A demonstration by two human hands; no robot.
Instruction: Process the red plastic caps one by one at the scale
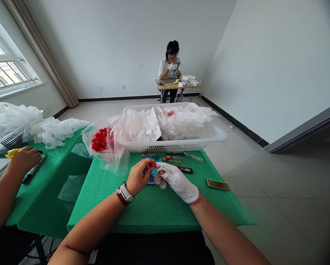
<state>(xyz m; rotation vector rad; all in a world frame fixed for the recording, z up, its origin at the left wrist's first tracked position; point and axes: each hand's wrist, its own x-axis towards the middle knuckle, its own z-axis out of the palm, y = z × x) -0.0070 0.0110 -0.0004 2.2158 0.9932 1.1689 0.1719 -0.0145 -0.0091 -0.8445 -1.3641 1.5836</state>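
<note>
While the left hand (137,177) pinches a small red plastic piece (151,165) between its fingers, the white-gloved right hand (177,182) curls in just beside it, above a blue packet (153,172); whether the glove grips anything, the view cannot settle. The red piece is held over the green mesh mat (153,211), close to the person's middle. Much appears left to handle: a clear plastic bag (117,158) still holds a dense heap of red pieces (100,140), and a white plastic basket (170,146) behind it is piled with bagged white material. No finished pile can be picked out on the mat, only small tubes (174,159) and a gold-coloured slab (217,184). To the left, a co-worker's hand (25,160) rests on a neighbouring green mat (67,165) by a black marker (34,168).
</note>
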